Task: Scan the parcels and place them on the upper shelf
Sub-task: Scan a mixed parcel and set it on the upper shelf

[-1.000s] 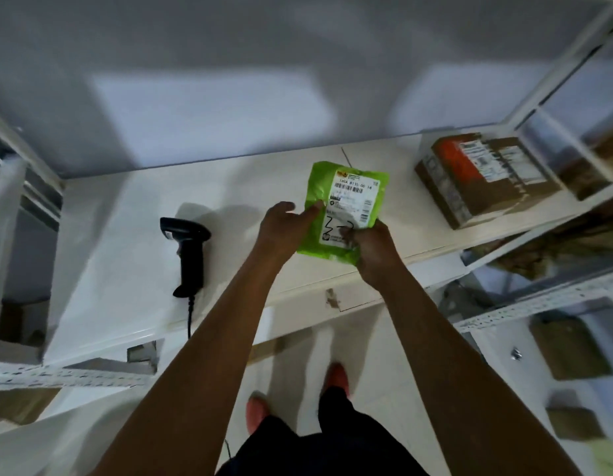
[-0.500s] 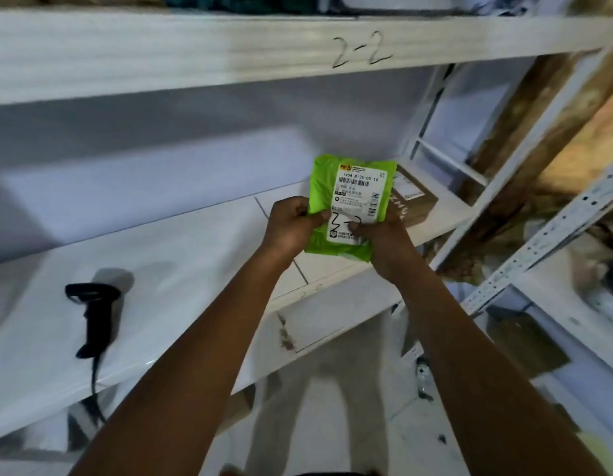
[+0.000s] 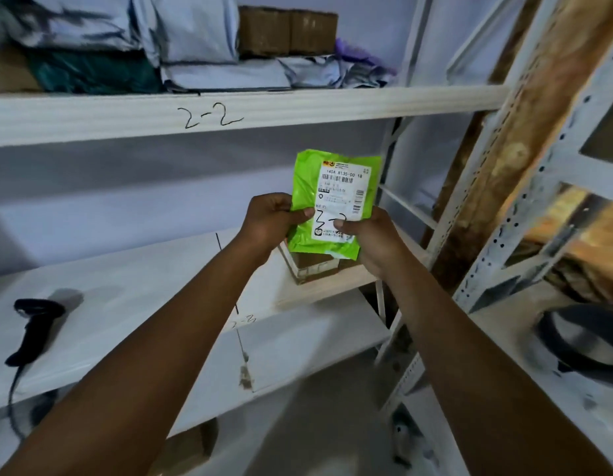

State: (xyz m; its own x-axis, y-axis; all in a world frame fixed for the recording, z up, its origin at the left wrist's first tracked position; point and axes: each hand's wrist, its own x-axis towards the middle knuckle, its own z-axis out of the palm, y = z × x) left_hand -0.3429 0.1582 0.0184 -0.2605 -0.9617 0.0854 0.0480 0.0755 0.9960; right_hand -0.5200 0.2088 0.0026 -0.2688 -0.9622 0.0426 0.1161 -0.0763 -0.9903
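Note:
I hold a green plastic parcel (image 3: 306, 187) with a white barcode label upright in front of me, above the middle shelf. My left hand (image 3: 269, 218) pinches its lower left edge and my right hand (image 3: 368, 235) pinches its lower right, thumb on the label. The upper shelf (image 3: 126, 113), marked "2-2" on its front edge, runs above the parcel and carries several parcels. A black barcode scanner (image 3: 35, 329) lies on the middle shelf (image 3: 126, 304) at the far left, its cable hanging over the edge.
A brown cardboard box (image 3: 313, 267) sits on the middle shelf just below the green parcel. White and dark green bags and brown boxes (image 3: 286, 30) crowd the upper shelf. White perforated uprights (image 3: 497, 235) and a wooden post stand on the right.
My view has tilted upward, bringing the upper shelf and its parcels into sight. Both hands have lifted the green parcel from the middle shelf up toward the upper shelf.

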